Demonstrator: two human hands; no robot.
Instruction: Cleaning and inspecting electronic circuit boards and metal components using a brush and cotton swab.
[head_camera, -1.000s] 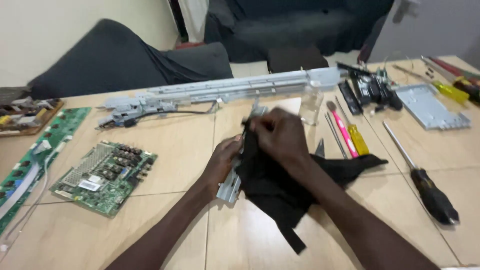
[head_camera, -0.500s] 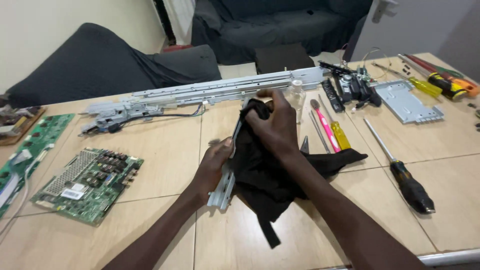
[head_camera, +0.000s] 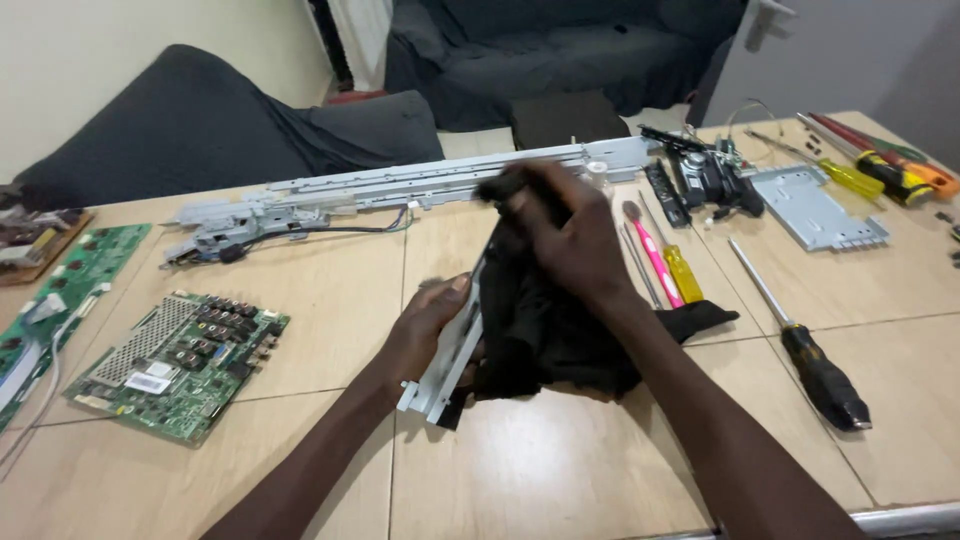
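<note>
Here the left hand (head_camera: 430, 325) grips a thin grey metal strip (head_camera: 445, 362), stiff & light w/ sharp-looking edges, tilted above the tabletop (head_camera: 330, 290). Right hand (head_camera: 570, 235) squeezes a soft black cloth (head_camera: 545, 330) on it.

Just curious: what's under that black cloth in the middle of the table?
A grey metal bracket pokes out beneath the black cloth, gripped by the left hand. The right hand presses the cloth; the bracket's upper part is covered.
</note>
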